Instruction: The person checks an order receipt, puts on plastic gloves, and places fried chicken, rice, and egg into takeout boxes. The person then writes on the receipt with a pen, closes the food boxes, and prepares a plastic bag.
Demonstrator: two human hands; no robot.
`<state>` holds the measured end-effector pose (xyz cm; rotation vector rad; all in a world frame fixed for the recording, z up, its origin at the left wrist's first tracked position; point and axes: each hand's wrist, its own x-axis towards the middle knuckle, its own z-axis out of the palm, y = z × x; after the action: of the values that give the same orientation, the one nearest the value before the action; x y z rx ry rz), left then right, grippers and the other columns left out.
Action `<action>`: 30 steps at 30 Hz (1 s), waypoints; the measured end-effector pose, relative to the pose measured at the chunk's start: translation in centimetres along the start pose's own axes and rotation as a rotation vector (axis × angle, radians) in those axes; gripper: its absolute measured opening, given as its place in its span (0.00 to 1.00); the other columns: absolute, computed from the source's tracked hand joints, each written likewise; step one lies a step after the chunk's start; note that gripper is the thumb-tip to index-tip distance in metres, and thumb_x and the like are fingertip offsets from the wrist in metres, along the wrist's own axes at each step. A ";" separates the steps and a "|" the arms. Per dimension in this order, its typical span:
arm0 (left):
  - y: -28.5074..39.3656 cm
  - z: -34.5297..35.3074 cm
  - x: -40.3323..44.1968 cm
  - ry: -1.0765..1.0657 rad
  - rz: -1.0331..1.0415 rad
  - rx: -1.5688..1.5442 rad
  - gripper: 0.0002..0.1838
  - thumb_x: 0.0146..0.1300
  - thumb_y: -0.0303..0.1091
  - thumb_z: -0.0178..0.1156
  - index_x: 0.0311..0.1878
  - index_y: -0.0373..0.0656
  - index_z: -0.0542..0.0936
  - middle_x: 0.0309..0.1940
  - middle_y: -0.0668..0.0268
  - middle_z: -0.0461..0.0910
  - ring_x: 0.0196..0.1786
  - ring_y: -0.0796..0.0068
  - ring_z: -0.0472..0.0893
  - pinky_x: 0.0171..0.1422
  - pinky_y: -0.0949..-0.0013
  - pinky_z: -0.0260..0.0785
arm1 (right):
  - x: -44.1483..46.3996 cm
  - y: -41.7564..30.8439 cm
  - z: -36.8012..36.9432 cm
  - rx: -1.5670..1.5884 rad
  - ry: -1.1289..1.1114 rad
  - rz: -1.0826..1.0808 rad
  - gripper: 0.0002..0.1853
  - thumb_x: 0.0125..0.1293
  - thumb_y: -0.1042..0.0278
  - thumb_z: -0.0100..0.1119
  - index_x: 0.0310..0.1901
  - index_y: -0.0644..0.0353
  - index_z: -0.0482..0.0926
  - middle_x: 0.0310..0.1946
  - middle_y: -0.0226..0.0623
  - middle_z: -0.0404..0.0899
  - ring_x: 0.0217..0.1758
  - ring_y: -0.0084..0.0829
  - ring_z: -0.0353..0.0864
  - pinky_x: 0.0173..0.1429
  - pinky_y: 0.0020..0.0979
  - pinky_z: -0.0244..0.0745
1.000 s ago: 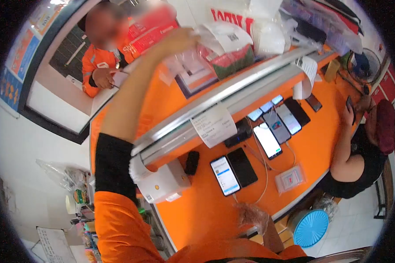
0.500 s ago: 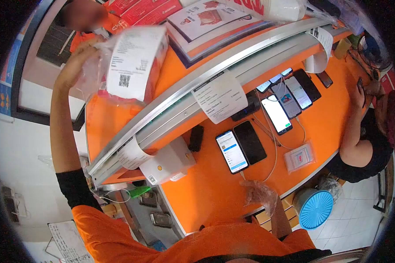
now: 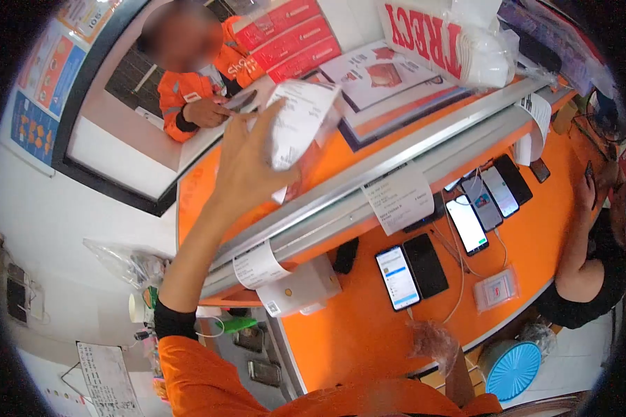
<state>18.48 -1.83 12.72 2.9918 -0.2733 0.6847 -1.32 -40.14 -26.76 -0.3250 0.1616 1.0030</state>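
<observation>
My left hand (image 3: 254, 156) reaches over the counter, its thumb and fingers around a clear plastic bag (image 3: 306, 182) with a reddish content. A printed white receipt (image 3: 302, 121) lies against the bag, tilted and partly covered by my fingers. Low over the orange table's near edge is my right hand (image 3: 437, 344) in a loose clear plastic glove. Its fingers look loosely extended with nothing visible in them. The nearest thing to it is a lit phone (image 3: 398, 278) beside a dark phone (image 3: 426, 264).
Paper slips (image 3: 398, 198) hang from the metal rail (image 3: 368, 163). Several phones lie farther right. A small clear packet (image 3: 496, 288) and a blue-lidded tub (image 3: 513, 370) are nearby. A person in orange (image 3: 198, 83) stands across the counter; another person's arm (image 3: 583, 240) is at right.
My left hand and the bag with its receipt have moved right along the counter. The receipt has tilted. The view has shifted, and the person across shows more fully.
</observation>
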 end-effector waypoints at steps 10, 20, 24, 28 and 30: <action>1.6 -1.3 -1.2 0.013 0.376 0.030 0.44 0.28 0.39 0.73 0.60 0.55 0.77 0.52 0.53 0.67 0.55 0.52 0.67 0.59 0.54 0.61 | 1.0 0.8 -3.7 0.249 -0.131 0.143 0.32 0.73 0.47 0.41 0.68 0.66 0.61 0.39 0.52 0.82 0.49 0.51 0.81 0.56 0.59 0.72; 0.5 -0.3 -1.3 0.099 0.460 -0.065 0.41 0.25 0.39 0.76 0.54 0.53 0.78 0.52 0.53 0.69 0.53 0.53 0.69 0.56 0.55 0.62 | 0.7 -0.7 -0.8 -0.016 0.037 0.155 0.35 0.70 0.42 0.46 0.66 0.66 0.65 0.36 0.50 0.83 0.42 0.49 0.84 0.57 0.59 0.73; 0.4 -0.4 -1.3 0.076 0.457 -0.032 0.39 0.26 0.39 0.76 0.51 0.51 0.76 0.53 0.53 0.69 0.55 0.52 0.68 0.57 0.53 0.61 | 0.9 -0.7 -0.2 0.103 0.035 0.155 0.36 0.69 0.41 0.48 0.65 0.67 0.66 0.34 0.49 0.82 0.40 0.48 0.84 0.56 0.60 0.73; 0.4 -0.3 -1.2 0.093 0.476 -0.044 0.38 0.27 0.39 0.75 0.51 0.51 0.76 0.52 0.53 0.69 0.54 0.51 0.69 0.57 0.53 0.61 | 0.5 -1.4 1.0 -0.049 0.032 0.120 0.36 0.69 0.43 0.48 0.66 0.68 0.64 0.34 0.49 0.82 0.41 0.48 0.84 0.57 0.58 0.74; 0.5 -0.4 -1.2 0.114 0.481 -0.047 0.38 0.27 0.39 0.75 0.51 0.52 0.77 0.51 0.54 0.70 0.53 0.52 0.69 0.55 0.54 0.61 | 0.5 -1.1 0.1 -0.014 0.001 0.121 0.35 0.70 0.44 0.48 0.66 0.68 0.64 0.35 0.49 0.82 0.42 0.48 0.84 0.57 0.57 0.74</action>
<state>17.16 -2.14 12.54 2.8408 -1.0035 0.8618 -0.08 -40.25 -26.62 -0.3310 0.1769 1.1239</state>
